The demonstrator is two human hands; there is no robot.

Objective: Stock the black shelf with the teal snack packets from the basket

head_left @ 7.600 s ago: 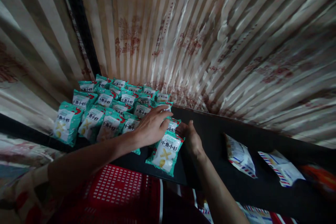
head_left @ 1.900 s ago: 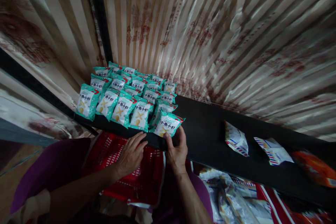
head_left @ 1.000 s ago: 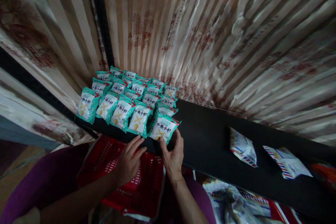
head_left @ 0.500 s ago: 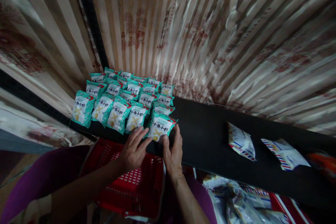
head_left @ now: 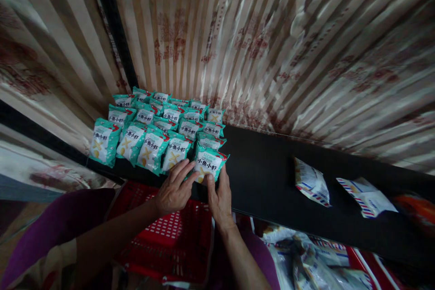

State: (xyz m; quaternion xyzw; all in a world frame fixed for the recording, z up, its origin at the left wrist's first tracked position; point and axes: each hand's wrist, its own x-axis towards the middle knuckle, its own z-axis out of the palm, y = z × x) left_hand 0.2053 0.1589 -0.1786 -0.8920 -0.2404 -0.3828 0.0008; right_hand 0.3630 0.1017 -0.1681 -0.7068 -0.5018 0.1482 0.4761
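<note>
A teal-and-white snack bag (head_left: 208,163) stands at the front right end of a packed group of matching bags. My right hand (head_left: 219,195) grips its right side, thumb on the front and fingers along the edge. My left hand (head_left: 176,188) touches the bag's lower left corner, its fingers stretched out and apart. Just left of that hand, another teal snack bag (head_left: 176,150) leans in the front row. More bags of the kind, such as the leftmost one (head_left: 104,141), stand in rows behind and to the left on the black shelf (head_left: 260,167).
A red basket (head_left: 152,253) sits below the shelf edge, under my forearms. To the right lie two white snack bags (head_left: 311,181) and an orange package (head_left: 418,208). Silvery bags (head_left: 312,253) fill a red container at lower right. Striped printed sheeting (head_left: 272,45) hangs behind.
My right hand has shifted slightly left along the bag's edge, its fingers now closer in. The left hand stays by the lower corner. The whole view has moved a little.
</note>
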